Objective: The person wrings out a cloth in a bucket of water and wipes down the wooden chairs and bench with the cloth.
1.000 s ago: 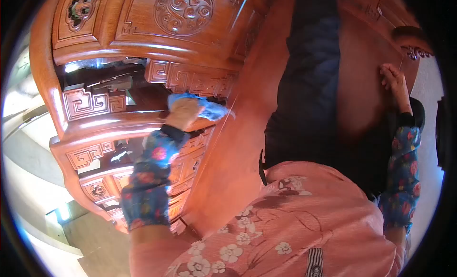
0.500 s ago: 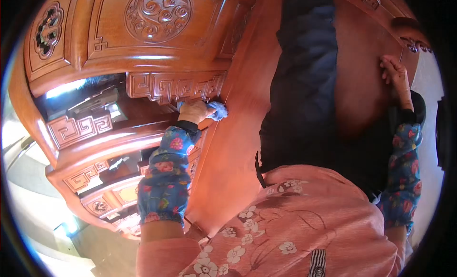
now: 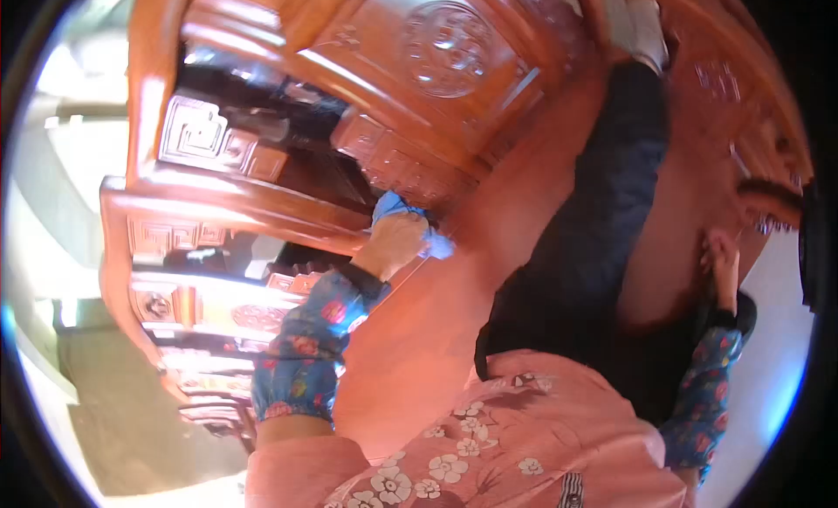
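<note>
While a pink shirt (image 3: 541,429) filled the near side, the right hand (image 3: 720,259) hung loosely curled near the right edge of the bench (image 3: 419,333); well apart, the left hand (image 3: 397,242) clutched a blue cloth (image 3: 441,245) at its left edge, a carved panel (image 3: 447,50) beyond.

The cloth (image 3: 441,245) is showing light blue. The left sleeve (image 3: 305,355) and right sleeve (image 3: 705,394) are displaying pinkish-red flowers on dark blue, with black edging their cuffs (image 3: 367,283). The shirt (image 3: 559,399) is showing salmon pink, white blossoms scattering across it; its tab (image 3: 572,490) is bearing black-and-white stripes. The trousers (image 3: 624,150) are looking black, turning dark blue along the leg. The seat (image 3: 410,360) is showing reddish brown. The backrest (image 3: 375,78) is gleaming orange-brown, bearing a carved medallion (image 3: 447,50) and angular frets (image 3: 194,133). The floor (image 3: 131,429) is looking olive-grey.
</note>
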Motion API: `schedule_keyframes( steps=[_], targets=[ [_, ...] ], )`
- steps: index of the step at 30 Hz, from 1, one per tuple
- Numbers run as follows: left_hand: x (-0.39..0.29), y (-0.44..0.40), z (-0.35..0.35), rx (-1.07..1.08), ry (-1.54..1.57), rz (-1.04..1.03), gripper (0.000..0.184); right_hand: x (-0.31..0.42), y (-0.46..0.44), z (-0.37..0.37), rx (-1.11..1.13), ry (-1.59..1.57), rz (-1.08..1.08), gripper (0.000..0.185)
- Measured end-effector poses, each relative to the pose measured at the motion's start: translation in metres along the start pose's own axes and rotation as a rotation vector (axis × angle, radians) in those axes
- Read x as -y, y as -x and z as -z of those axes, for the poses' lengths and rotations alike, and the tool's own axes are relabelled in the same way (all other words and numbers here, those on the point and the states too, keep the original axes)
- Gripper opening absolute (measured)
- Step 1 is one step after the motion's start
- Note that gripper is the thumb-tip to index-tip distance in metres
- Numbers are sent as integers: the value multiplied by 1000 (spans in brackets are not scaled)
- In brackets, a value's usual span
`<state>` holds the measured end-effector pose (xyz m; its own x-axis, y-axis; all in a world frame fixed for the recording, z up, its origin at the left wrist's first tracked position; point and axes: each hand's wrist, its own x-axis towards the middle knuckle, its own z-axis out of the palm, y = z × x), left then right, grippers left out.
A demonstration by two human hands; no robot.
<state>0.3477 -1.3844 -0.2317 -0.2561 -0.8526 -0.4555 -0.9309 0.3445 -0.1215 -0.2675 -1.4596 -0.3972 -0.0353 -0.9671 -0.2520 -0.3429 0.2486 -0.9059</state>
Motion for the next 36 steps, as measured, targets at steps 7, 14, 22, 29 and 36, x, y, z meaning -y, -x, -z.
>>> schedule_keyframes(
  steps=[7, 14, 22, 29, 36],
  targets=[
    [-56, 30, 23, -1273, 1159, 562, 33, -1, -3, -1, -50, 3, -20, 24],
    [-35, -5, 68, -1279, 609, 635, 41, -17, -6, 4, -93, -40, -78, 21],
    [64, -31, 133, -722, 828, 419, 42, 2, -2, -1, -124, -36, -120, 21],
    [82, -36, 116, -727, 1613, 126, 37, 2, -6, -4, -95, -95, -103, 19],
    [45, -41, 102, -1106, 430, 461, 39, -4, -4, -3, -79, -78, -20, 18]
  ],
)
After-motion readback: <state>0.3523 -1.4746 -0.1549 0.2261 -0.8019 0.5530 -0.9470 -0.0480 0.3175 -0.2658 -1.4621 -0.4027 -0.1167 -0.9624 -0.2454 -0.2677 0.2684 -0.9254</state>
